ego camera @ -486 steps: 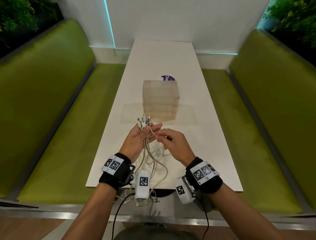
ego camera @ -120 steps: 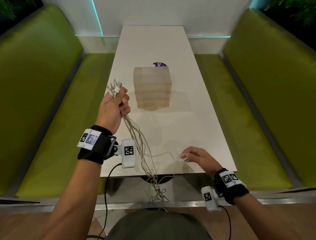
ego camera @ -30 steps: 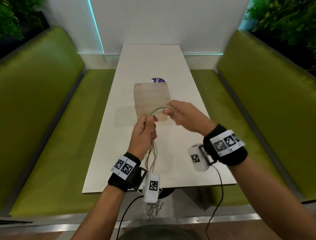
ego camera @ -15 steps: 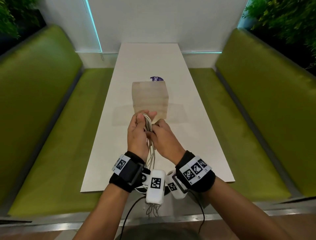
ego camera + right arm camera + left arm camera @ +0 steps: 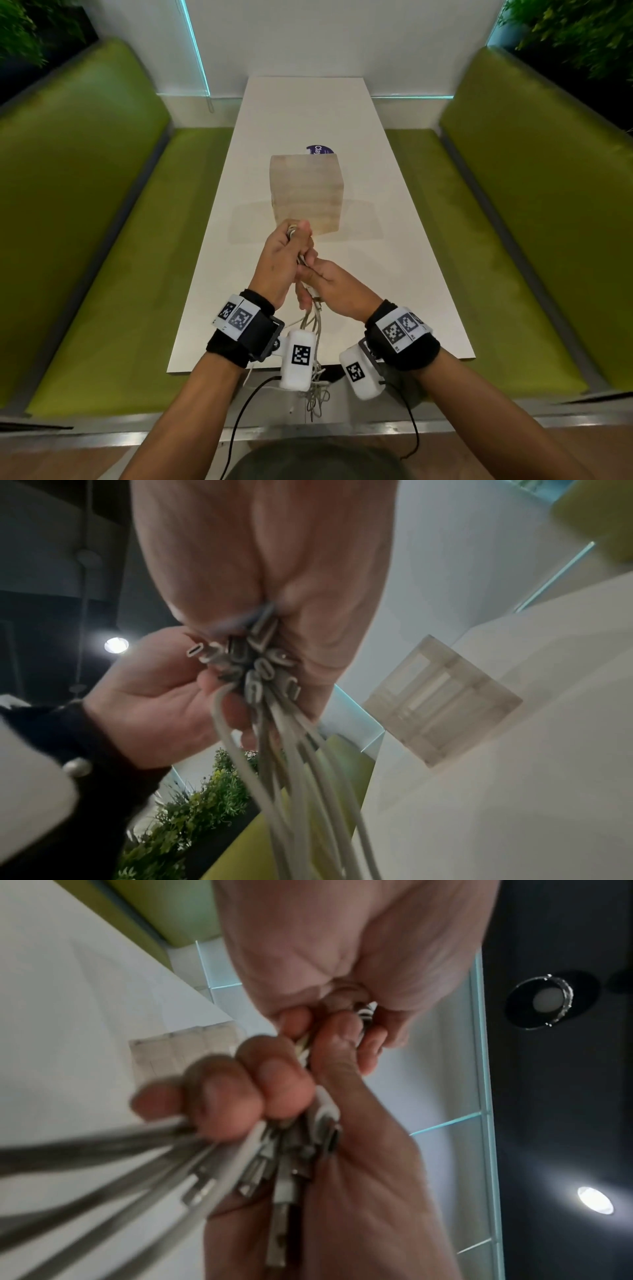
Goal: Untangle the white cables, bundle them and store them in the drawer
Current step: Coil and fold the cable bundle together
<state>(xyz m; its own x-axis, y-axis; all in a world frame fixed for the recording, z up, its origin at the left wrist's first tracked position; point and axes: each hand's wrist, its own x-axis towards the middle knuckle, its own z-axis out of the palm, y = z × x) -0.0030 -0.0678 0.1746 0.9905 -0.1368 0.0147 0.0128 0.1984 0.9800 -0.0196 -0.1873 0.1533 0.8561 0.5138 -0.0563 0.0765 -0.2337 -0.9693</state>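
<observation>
The cables (image 5: 310, 320) were gathered in both hands, held above the surface (image 5: 394, 274) just in front of the drawer box (image 5: 306, 192), with their loose lengths hanging off the near edge of the surface, away from the box. In the right wrist view the metal plugs (image 5: 253, 664) sat clustered together at the grasp, so one set of ends looked aligned. The left hand (image 5: 279, 263) was clenched round the bundle, thumb up, with a loop showing at its top, nearest the box. The right hand (image 5: 334, 286) sat just behind it, farther from the box, fingers curled round the same strands and pinching them near the plugs. Both wrists were close together and lifted clear of the surface. The risk, as I judged it, lay in the dangling tails: they still looked knotted together below the edge, and coiling from here could draw that snarl up into the bundle. A slack grip during a change of hands might also let the plugs slip out of line or a strand drop. The box showed no open drawer, so one hand would need freeing before storage.
</observation>
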